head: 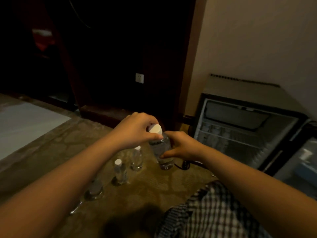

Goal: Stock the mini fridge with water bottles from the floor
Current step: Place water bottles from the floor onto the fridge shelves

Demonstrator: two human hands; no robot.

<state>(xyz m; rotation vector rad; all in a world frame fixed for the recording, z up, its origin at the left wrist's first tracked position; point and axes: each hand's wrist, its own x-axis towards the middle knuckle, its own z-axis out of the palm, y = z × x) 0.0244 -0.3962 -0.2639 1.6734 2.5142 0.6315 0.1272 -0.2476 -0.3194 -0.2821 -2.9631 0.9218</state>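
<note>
A clear water bottle (160, 150) with a white cap is held upright above the carpet in both hands. My left hand (137, 129) grips its neck just under the cap. My right hand (180, 146) wraps its fingers round the body from the right. Several more bottles stand in a row on the floor below my left forearm, among them one (136, 158) just left of the held bottle and another (120, 172) nearer me. The mini fridge (243, 133) stands open at the right, with a wire shelf inside.
The fridge door (298, 162) hangs open at the far right. A black coiled cord (186, 164) lies on the patterned carpet before the fridge. Dark wooden furniture with a white wall socket (139, 77) fills the back. My checked trouser leg (211, 212) is at the bottom.
</note>
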